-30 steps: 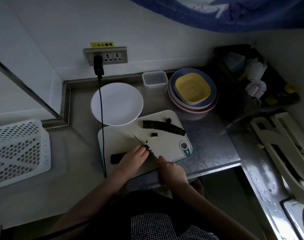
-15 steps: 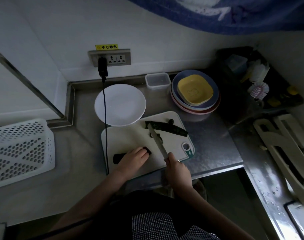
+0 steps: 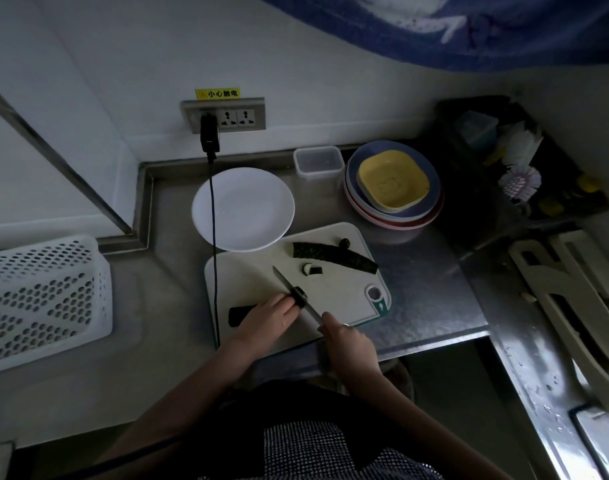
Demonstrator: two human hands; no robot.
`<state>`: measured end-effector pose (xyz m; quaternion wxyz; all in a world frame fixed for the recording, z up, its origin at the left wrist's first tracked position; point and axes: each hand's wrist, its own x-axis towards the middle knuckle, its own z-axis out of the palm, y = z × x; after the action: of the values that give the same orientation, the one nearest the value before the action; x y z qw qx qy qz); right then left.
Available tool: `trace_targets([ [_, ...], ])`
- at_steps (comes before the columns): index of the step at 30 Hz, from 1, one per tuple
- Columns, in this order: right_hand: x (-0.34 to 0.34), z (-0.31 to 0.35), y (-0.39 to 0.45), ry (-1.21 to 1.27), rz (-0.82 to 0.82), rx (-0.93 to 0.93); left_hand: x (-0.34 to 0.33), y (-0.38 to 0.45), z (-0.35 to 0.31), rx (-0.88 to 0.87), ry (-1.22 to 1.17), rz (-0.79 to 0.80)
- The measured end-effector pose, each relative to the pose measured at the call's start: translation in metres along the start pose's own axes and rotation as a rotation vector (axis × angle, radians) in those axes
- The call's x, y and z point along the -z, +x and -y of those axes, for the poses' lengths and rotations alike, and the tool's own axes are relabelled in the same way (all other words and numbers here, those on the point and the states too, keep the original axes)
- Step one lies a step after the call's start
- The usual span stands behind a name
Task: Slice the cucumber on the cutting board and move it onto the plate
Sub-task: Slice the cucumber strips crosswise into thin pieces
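A white cutting board (image 3: 254,275) lies on the steel counter. My left hand (image 3: 266,317) holds down a dark cucumber piece (image 3: 240,313) near the board's front left. My right hand (image 3: 348,344) grips a knife (image 3: 292,291) whose blade sits across that piece's right end, beside my left fingertips. A long cucumber strip (image 3: 334,256) lies at the board's far right, with a small cut chunk (image 3: 311,269) in front of it and a round end bit (image 3: 345,242) behind it. The white plate (image 3: 242,207) stands empty just behind the board.
A black cable (image 3: 213,237) runs from the wall socket (image 3: 223,114) over the plate and the board's left edge. Stacked coloured bowls (image 3: 393,188) and a clear box (image 3: 318,161) stand at the back right. A white perforated basket (image 3: 43,296) sits left, a sink rack (image 3: 573,306) right.
The knife swung away toward the far strip half a second ago and is now back down across the held piece. A cut chunk lies farther back on the board.
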<state>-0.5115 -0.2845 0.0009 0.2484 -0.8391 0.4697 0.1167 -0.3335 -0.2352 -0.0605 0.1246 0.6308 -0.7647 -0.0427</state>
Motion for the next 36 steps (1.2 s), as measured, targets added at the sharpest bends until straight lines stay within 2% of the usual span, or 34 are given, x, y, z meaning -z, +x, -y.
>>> trace_targets([
  [15, -0.009, -0.003, 0.001, -0.127, -0.020, 0.053, 0.002, 0.000, -0.001, -0.007, -0.027, -0.034],
  [28, -0.015, -0.003, 0.007, -0.165, 0.027, -0.015, -0.004, 0.002, 0.002, -0.001, -0.001, -0.058],
  [32, -0.014, -0.004, 0.007, -0.138, 0.014, -0.004, -0.003, 0.002, 0.002, -0.012, -0.014, -0.064],
  [36, -0.009, -0.008, 0.002, 0.004, -0.046, -0.044, -0.005, 0.001, 0.004, -0.012, -0.021, -0.042],
])
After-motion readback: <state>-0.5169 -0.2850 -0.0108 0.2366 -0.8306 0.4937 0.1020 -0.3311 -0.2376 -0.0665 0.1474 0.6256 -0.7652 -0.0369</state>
